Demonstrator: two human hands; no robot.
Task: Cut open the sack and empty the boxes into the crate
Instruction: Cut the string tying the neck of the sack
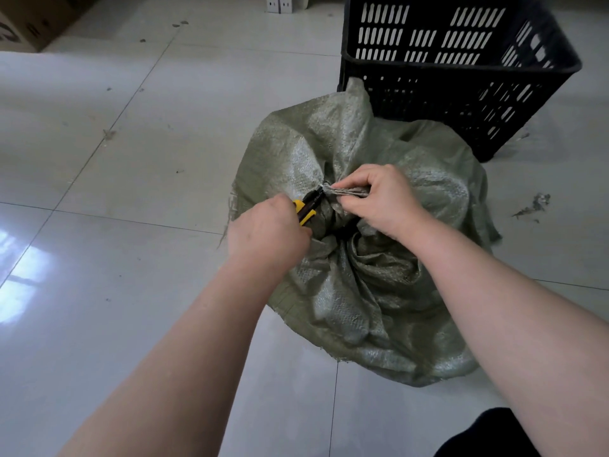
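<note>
A green woven sack [356, 285] sits on the tiled floor, its mouth gathered and tied at the top. My right hand [375, 199] pinches the bunched neck of the sack [346, 192] and pulls it to the right. My left hand [267, 229] grips a yellow and black utility knife [306, 207], whose tip meets the tie at the neck. The black slotted plastic crate [461, 70] stands just behind the sack, touching it. The boxes are hidden inside the sack.
A cardboard carton [33, 21] stands at the far left corner. White boxes [280, 3] stand by the far wall. Scraps of debris [534, 206] lie on the floor right of the sack. A dark shape [484, 437] fills the bottom right.
</note>
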